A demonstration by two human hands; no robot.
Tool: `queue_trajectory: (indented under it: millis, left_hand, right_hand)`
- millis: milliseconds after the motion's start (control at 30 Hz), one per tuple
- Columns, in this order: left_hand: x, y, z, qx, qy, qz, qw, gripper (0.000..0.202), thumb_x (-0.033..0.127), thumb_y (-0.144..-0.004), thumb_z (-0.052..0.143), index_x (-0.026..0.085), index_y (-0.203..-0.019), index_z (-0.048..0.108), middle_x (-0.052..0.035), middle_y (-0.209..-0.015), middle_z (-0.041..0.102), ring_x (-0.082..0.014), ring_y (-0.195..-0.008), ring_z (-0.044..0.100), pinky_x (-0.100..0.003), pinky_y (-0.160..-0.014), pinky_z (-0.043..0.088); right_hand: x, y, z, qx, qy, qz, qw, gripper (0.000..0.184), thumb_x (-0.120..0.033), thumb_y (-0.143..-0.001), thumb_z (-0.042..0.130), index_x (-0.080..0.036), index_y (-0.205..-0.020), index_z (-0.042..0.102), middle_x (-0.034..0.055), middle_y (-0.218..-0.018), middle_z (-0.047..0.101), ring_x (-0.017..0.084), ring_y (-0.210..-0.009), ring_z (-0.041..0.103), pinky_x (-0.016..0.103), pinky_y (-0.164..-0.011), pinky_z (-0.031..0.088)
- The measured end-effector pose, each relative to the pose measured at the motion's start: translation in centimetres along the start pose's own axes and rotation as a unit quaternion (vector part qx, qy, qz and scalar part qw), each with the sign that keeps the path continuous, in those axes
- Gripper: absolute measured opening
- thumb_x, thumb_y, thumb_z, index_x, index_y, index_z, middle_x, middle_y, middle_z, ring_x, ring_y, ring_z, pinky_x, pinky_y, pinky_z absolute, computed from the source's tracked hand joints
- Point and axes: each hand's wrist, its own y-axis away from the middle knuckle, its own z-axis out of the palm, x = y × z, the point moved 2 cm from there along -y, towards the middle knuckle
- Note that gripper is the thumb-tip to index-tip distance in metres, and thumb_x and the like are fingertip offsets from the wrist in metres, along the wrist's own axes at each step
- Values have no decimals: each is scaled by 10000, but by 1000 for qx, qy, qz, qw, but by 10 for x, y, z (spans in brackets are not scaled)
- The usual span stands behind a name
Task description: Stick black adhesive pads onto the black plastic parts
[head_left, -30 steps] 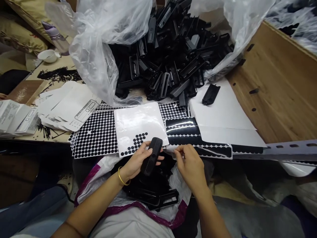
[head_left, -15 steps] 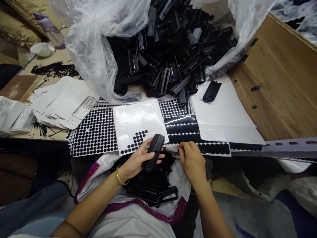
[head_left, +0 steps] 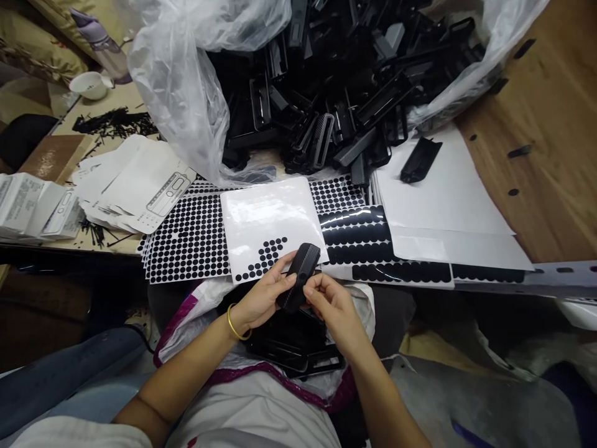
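Note:
My left hand (head_left: 261, 297) grips a small black carbon-pattern plastic part (head_left: 298, 275), tilted with its top end toward the table. My right hand (head_left: 333, 308) is pinched at the part's right side, fingertips touching it; what lies between them is too small to make out. Both hands hover above a plastic bag in my lap (head_left: 321, 348) that holds more black parts. Just beyond lies a white sticker sheet (head_left: 268, 218) with a patch of black dots left at its near edge.
Full sheets of black dot stickers (head_left: 186, 239) and oval stickers (head_left: 373, 249) cover the table's near edge. A big clear bag (head_left: 186, 93) spills a heap of black parts (head_left: 336, 93). White sheets (head_left: 438, 199) carry one loose part (head_left: 420, 160). Leaflets (head_left: 135, 186) lie left.
My right hand left the oval sticker sheet and came leftward to the part in my left hand. The view shifted slightly.

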Motion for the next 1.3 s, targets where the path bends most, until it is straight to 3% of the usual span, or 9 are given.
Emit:
queue_trajectory:
  millis: [300,467,700,833,933,1033,1133,1200,1300]
  left_hand:
    - [0,2,-1,24,-7,-4,1000,529,287,-786,639,289,-1286,465,-19,-935,638,-125,-787,563,-234,-704,444]
    - [3,3,2,39,-11,-4,999,551,297,-779,644,277,-1295,451,-19,-912,636,-133,-780,559,-243,-703,439]
    - [4,4,3,32,-26,4,999,559,307,-790,623,274,-1313,429,-27,-946,638,-144,-790,567,-263,-731,432]
    - [5,4,2,34,-17,2,999,539,249,-787,602,270,-1304,449,-25,-990,646,-147,-845,572,-260,-768,434]
    - [7,6,1,18,-25,-11,999,667,156,-719,627,271,-1340,412,-29,-1047,649,-163,-895,581,-268,-798,434]
    - [8,6,0,-22,-53,5,998,809,91,-673,648,269,-1394,328,-52,-1278,553,-206,-1120,520,-293,-936,388]
    - [7,6,-2,-52,-77,34,995,845,92,-695,646,268,-1426,260,-48,-1475,335,-233,-1330,322,-314,-1064,279]
    - [6,5,-3,-63,-85,45,993,854,103,-711,644,265,-1438,225,-47,-1511,261,-238,-1375,236,-333,-1102,227]
    - [5,4,-3,-71,-87,52,992,857,122,-725,648,263,-1444,204,-59,-1506,273,-241,-1384,220,-358,-1121,198]
  right_hand:
    - [13,-2,5,37,32,-15,999,184,-341,-779,546,-191,-689,490,-34,-632,465,102,-573,441,227,-540,380]
    - [14,-5,7,33,27,-21,999,192,-353,-783,538,-191,-692,486,-35,-632,460,101,-563,437,230,-538,387]
    - [13,-3,9,61,99,-35,993,181,-343,-795,513,-194,-694,495,-29,-614,486,114,-547,455,241,-526,389]
    - [10,-2,11,80,119,-54,988,159,-310,-799,508,-196,-689,500,-32,-605,495,107,-530,448,231,-508,375]
    - [8,-2,11,88,126,-65,986,143,-286,-799,511,-196,-688,505,-27,-620,516,106,-535,458,229,-513,381]
    - [8,-3,11,92,132,-76,984,137,-273,-796,515,-196,-683,506,-23,-625,529,107,-539,467,228,-514,387]
    - [8,-4,11,95,140,-83,982,133,-265,-796,512,-197,-682,505,-22,-625,535,107,-539,468,228,-510,383]
    - [8,-4,11,95,147,-85,981,130,-256,-796,508,-196,-681,503,-22,-625,536,107,-539,468,230,-513,381]
    - [7,-4,11,95,161,-89,978,127,-242,-793,502,-197,-675,498,-23,-619,535,109,-538,472,236,-520,381]
